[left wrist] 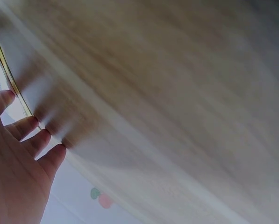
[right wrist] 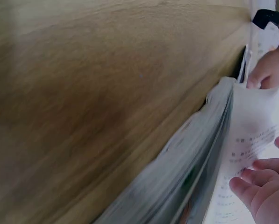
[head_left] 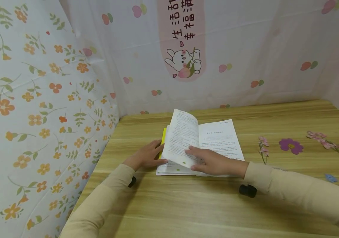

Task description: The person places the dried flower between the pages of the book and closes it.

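Note:
An open book [head_left: 221,135] with printed pages lies on the wooden table, a yellow edge [head_left: 164,135] showing at its left side. One leaf [head_left: 184,132] stands raised and bows over toward the left half. My right hand [head_left: 217,161] rests against that leaf, fingers extended across the paper; in the right wrist view the fingertips [right wrist: 242,184] touch the printed sheet. At the book's left edge is my left hand [head_left: 147,154], its thumb near the lower left corner. The left wrist view shows its fingers spread, with the tips on the table [left wrist: 153,93] beside the yellow edge.
To the right of the book lie pink flower sprigs [head_left: 325,141], a purple flower [head_left: 291,146] and a small blue flower [head_left: 331,178]. Patterned cloth [head_left: 240,43] hangs behind the table, and floral cloth [head_left: 38,119] hangs on the left.

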### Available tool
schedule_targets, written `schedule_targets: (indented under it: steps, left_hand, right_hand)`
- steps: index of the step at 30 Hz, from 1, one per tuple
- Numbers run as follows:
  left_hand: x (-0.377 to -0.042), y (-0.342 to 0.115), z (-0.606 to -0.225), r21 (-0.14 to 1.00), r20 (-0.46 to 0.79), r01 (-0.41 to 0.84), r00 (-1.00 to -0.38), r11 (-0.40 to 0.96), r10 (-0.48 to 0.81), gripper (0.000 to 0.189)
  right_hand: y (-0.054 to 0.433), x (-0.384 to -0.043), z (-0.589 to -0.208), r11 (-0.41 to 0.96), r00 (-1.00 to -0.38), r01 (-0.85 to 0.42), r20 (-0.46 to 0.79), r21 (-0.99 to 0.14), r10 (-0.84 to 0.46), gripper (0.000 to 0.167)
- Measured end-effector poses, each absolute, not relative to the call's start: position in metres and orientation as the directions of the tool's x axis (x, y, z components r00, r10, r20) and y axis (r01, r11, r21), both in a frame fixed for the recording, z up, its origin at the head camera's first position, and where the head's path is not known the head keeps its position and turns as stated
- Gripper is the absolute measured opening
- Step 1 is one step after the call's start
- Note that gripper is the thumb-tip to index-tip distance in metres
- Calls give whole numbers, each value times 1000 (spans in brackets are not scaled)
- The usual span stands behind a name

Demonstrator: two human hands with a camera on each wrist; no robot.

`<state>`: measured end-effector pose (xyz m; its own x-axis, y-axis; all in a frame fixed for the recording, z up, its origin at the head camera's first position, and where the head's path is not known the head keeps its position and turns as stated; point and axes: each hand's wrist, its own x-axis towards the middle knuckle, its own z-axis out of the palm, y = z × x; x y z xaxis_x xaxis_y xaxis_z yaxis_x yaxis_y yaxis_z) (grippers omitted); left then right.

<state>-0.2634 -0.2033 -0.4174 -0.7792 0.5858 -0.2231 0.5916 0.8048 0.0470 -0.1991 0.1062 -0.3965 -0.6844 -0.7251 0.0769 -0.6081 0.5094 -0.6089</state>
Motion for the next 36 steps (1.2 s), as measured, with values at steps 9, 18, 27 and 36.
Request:
schedule_targets:
  steps: [9,18,27,36]
  left_hand:
    - [-259,-212,-414,71,-205,589,-781,805,590,63]
    - [-260,-217,-411,119,-134,596,-783,794,608,61]
    - [-267,-200,-412,47,-107,551,-827,833,553,66]
    - [-271,-190,-414,-6,-118,548,-831,837,543,69]
  right_hand:
    - [93,-196,-401,573,-665,-658,21,-489,-746,56]
    - [89,-196,-408,567,-627,-744,76,-355,-775,46]
    - [87,-194,-409,578,-622,-760,75,-298,-779,46]
    - [84,-197,-407,624,-647,-714,-43,-318,-761,43]
